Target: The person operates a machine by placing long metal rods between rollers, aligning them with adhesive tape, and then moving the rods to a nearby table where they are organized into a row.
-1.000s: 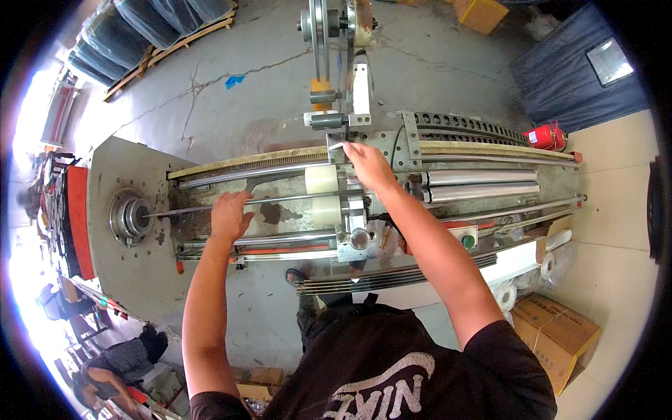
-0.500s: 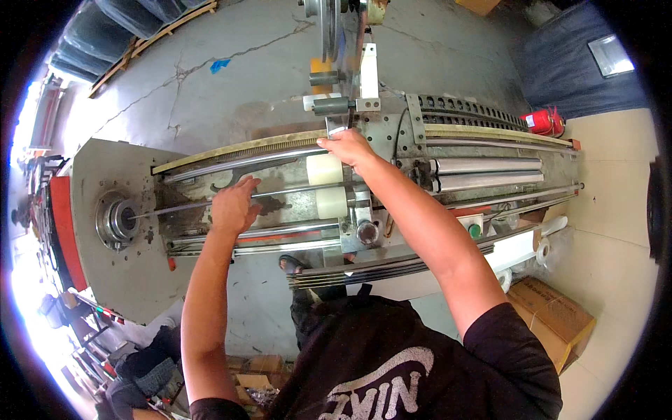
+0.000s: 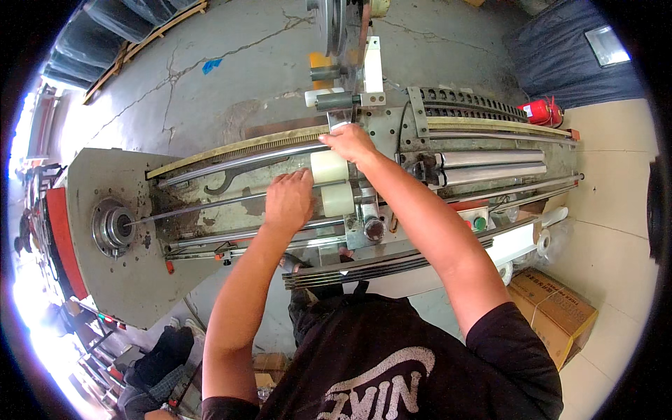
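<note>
A long thin metal rod [image 3: 203, 204] runs from the round chuck [image 3: 115, 225] in the headstock to the carriage [image 3: 381, 133]. My left hand [image 3: 290, 199] curls over this rod, just left of two cream rollers [image 3: 329, 168], its fingertips close to the upper one. My right hand [image 3: 352, 143] is closed at the carriage's far edge, above the upper roller. Its thumb and fingers press together below a small shiny metal plate [image 3: 341, 117]; what they pinch is hidden. A grey roller [image 3: 333, 102] sits beyond the plate.
A large reel [image 3: 334, 31] stands at the far side. A hook-shaped spanner [image 3: 222, 183] lies on the machine bed. Two silver cylinders [image 3: 493, 164] lie to the right, near a green button [image 3: 479, 223]. Several thin rods [image 3: 392, 268] rest along the front.
My left hand has slid right along the rod, up to the cream rollers, its fingers now more curled. My right hand stays by the metal plate. The view has shifted slightly.
</note>
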The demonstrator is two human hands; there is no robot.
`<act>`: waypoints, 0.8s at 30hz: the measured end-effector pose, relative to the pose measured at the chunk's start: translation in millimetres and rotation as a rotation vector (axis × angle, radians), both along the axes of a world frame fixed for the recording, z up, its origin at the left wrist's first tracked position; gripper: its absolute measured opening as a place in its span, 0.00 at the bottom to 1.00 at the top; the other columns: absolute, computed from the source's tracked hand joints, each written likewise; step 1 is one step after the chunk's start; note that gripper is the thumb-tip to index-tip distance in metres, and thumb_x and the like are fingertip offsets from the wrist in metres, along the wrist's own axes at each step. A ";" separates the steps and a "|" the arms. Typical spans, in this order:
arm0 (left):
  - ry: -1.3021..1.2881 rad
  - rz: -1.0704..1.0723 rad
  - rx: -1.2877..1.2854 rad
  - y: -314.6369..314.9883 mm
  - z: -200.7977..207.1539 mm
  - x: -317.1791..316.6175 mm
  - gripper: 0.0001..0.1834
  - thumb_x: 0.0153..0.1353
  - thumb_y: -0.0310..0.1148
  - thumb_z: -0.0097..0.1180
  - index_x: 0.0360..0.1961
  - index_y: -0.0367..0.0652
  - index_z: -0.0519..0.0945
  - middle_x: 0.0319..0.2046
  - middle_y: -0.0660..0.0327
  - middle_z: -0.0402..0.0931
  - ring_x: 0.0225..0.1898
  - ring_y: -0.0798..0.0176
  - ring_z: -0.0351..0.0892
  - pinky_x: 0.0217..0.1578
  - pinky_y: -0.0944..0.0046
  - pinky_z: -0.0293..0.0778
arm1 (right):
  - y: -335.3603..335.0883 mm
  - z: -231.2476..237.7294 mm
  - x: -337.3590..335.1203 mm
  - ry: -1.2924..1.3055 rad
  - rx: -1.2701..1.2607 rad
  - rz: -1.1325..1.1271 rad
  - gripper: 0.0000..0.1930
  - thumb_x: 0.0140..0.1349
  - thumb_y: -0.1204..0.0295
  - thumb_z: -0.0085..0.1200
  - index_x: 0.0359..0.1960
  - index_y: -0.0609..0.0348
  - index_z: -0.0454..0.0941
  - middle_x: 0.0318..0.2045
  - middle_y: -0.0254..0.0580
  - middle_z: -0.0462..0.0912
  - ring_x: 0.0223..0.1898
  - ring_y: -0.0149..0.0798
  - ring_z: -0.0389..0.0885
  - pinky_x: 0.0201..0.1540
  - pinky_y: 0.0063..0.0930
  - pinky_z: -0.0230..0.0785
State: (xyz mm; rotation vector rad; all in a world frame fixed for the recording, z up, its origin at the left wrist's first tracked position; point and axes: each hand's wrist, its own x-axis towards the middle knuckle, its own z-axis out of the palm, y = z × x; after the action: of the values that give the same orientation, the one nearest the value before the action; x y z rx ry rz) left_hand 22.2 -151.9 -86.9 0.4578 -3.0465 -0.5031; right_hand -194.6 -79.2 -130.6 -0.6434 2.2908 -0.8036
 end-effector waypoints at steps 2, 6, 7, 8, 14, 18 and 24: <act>-0.065 0.005 -0.006 5.2 0.7 -0.6 0.28 0.51 0.33 0.73 0.53 0.40 0.76 0.46 0.52 0.83 0.51 0.47 0.84 0.54 0.49 0.76 | 3.7 3.2 -4.2 -0.024 0.046 0.049 0.18 0.67 0.57 0.65 0.43 0.62 0.89 0.32 0.41 0.90 0.30 0.36 0.85 0.39 0.33 0.77; -0.072 -0.019 -0.068 14.3 -0.4 -2.3 0.28 0.51 0.33 0.73 0.52 0.40 0.75 0.42 0.54 0.82 0.49 0.49 0.83 0.51 0.50 0.75 | 15.7 20.8 3.7 -0.259 -0.350 -0.223 0.15 0.75 0.60 0.58 0.37 0.60 0.87 0.23 0.30 0.82 0.26 0.26 0.78 0.33 0.24 0.72; -0.057 -0.019 -0.081 16.9 -1.4 -4.2 0.28 0.52 0.33 0.73 0.52 0.40 0.75 0.43 0.54 0.81 0.49 0.50 0.83 0.51 0.51 0.75 | 18.9 27.1 6.4 -0.194 -0.365 -0.237 0.16 0.74 0.60 0.58 0.36 0.59 0.87 0.23 0.31 0.83 0.24 0.26 0.78 0.31 0.25 0.71; -0.045 -0.018 -0.091 19.9 -2.0 -5.5 0.28 0.52 0.33 0.73 0.52 0.40 0.75 0.43 0.54 0.81 0.49 0.50 0.83 0.51 0.51 0.75 | 23.1 34.7 8.2 -0.143 -0.404 -0.231 0.16 0.74 0.59 0.58 0.36 0.59 0.88 0.23 0.32 0.84 0.23 0.26 0.77 0.29 0.25 0.70; -0.023 -0.011 -0.116 24.3 -13.4 -7.4 0.28 0.53 0.33 0.71 0.54 0.41 0.75 0.43 0.56 0.81 0.49 0.51 0.82 0.53 0.51 0.74 | 56.9 71.1 25.5 -0.426 -0.529 -0.277 0.17 0.73 0.58 0.60 0.40 0.61 0.89 0.26 0.31 0.84 0.24 0.24 0.73 0.26 0.22 0.66; 0.045 0.012 -0.138 24.1 -20.3 -4.7 0.30 0.52 0.34 0.72 0.55 0.40 0.75 0.45 0.56 0.80 0.52 0.52 0.81 0.55 0.52 0.73 | 93.9 79.2 64.7 -0.629 -0.638 -0.306 0.18 0.75 0.57 0.58 0.43 0.62 0.87 0.27 0.30 0.81 0.26 0.23 0.72 0.28 0.21 0.66; 0.021 0.014 -0.175 30.3 -15.1 -7.5 0.35 0.51 0.35 0.75 0.59 0.39 0.73 0.49 0.53 0.79 0.55 0.50 0.80 0.56 0.50 0.72 | 168.8 79.7 134.7 -0.703 -0.560 -0.379 0.18 0.77 0.59 0.55 0.47 0.64 0.86 0.27 0.29 0.80 0.24 0.22 0.72 0.30 0.19 0.67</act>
State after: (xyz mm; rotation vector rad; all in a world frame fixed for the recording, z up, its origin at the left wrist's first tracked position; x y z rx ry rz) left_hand 14.7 -121.5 -102.1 0.4619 -3.0292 -0.2360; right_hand -59.9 89.6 -50.9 -0.0942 1.5463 -1.5872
